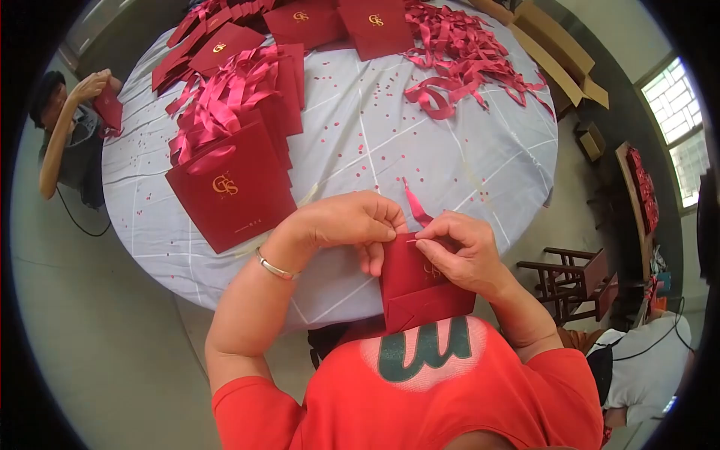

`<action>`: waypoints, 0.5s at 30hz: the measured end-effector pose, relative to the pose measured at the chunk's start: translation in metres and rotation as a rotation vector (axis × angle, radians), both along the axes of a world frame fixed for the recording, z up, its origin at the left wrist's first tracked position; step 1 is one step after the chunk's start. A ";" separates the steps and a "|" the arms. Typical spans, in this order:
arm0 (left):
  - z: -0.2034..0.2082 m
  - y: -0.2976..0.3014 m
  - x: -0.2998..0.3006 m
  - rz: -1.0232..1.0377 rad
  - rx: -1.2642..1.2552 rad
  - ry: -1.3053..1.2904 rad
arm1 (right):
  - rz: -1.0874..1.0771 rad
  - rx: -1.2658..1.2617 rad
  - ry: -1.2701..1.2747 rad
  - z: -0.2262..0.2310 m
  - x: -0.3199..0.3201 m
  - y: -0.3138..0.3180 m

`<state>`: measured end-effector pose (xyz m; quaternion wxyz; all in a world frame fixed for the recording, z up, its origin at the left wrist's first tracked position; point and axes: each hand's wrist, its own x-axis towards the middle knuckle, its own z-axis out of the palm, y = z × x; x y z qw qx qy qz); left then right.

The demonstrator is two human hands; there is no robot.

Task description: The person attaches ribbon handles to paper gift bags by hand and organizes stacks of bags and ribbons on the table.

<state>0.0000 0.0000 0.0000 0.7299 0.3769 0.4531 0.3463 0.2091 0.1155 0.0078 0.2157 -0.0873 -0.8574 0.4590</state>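
A small dark red paper gift bag (420, 296) leans against my shirt at the table's near edge, its folded bottom toward me. My left hand (360, 229) is closed on the bag's upper left corner, thumb and fingertips pinching it. At the bag's upper edge, my right hand (463, 251) pinches with thumb and forefinger. A pink-red ribbon (415, 202) runs from those fingers onto the tablecloth. A short pale line shows by my right thumb; I cannot tell what it is. The fingers hide where ribbon and bag meet.
Bags with ribbon handles (232, 187) stand in a row at left; flat bags (304, 24) lie behind. Loose ribbons (465, 56) heap at the far right of the round table (495, 165). Another person (75, 142) handles a bag at left. Stools (574, 274) and a cardboard box (559, 56) stand right.
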 end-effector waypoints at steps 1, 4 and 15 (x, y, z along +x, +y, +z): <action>0.001 0.002 0.000 0.006 0.006 0.002 | -0.013 0.022 0.024 -0.001 -0.001 0.002; 0.002 -0.002 0.004 0.017 0.000 -0.011 | -0.047 0.019 0.036 0.002 0.003 -0.002; 0.004 -0.001 0.007 0.027 -0.023 -0.007 | -0.045 -0.039 -0.017 0.004 0.014 -0.006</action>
